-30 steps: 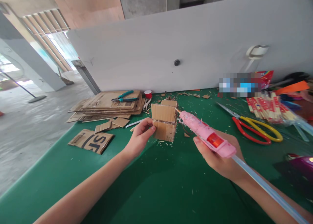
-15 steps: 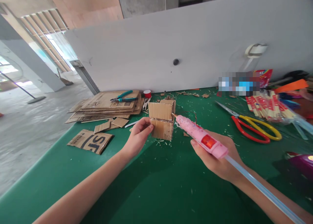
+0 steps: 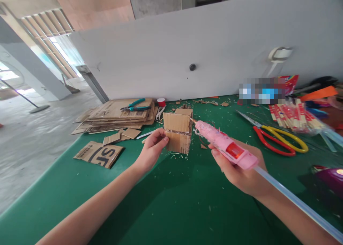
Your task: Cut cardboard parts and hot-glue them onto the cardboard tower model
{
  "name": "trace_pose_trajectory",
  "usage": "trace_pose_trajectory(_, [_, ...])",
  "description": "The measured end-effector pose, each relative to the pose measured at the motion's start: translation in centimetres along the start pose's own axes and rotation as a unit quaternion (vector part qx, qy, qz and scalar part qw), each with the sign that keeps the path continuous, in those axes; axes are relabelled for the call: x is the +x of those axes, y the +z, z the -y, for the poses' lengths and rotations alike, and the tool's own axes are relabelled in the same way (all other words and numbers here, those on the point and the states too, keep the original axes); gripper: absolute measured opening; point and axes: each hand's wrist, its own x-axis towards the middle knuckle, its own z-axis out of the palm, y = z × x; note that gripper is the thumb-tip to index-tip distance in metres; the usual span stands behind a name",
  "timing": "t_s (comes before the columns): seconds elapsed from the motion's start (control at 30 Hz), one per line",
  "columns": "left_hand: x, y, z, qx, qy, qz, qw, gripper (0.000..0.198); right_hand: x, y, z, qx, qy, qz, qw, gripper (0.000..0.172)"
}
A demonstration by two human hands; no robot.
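Observation:
A small cardboard box (image 3: pixel 177 141) stands upright on the green table, with a seam across its front face. My left hand (image 3: pixel 152 148) pinches the left edge of that front face between thumb and fingers. In my right hand (image 3: pixel 238 170) is a pink hot glue gun (image 3: pixel 225 143) with a red window and a long clear glue stick (image 3: pixel 294 202) out of its back end. The nozzle points at the box's upper right edge; whether it touches the cardboard I cannot tell.
Behind my left hand lie stacked cardboard sheets (image 3: pixel 115 114) with teal-handled pliers (image 3: pixel 136 105) on top. A printed cardboard piece (image 3: pixel 99 154) is at the left. Red-and-yellow scissors (image 3: pixel 278 138) and packaged sticks (image 3: pixel 292 114) lie at the right. A white panel (image 3: pixel 160 59) borders the table's back.
My right hand and the glue gun have shifted slightly to the right, the nozzle moving along the box's right side. My left hand and the box have stayed nearly still.

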Motion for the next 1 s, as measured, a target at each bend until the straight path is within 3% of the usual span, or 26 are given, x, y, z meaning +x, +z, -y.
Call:
trace_pose_trajectory(0.27, [-0.01,0.02,0.05,-0.009,-0.003,-0.005,1.000,0.016,0.40,-0.20,0.38,-0.037,-0.034,-0.001,0.999,0.022])
trace_pose_trajectory(0.73, [0.40,-0.13,-0.02,-0.039,-0.009,-0.028,0.999,0.014,-0.54,0.17,-0.38,-0.054,-0.046,0.076,0.995,0.028])
trace_pose_trajectory(1.0, [0.58,-0.43,-0.13,-0.060,-0.012,-0.024,0.998,0.011,-0.04,0.14,-0.20,-0.026,-0.037,0.080,0.996,0.025])
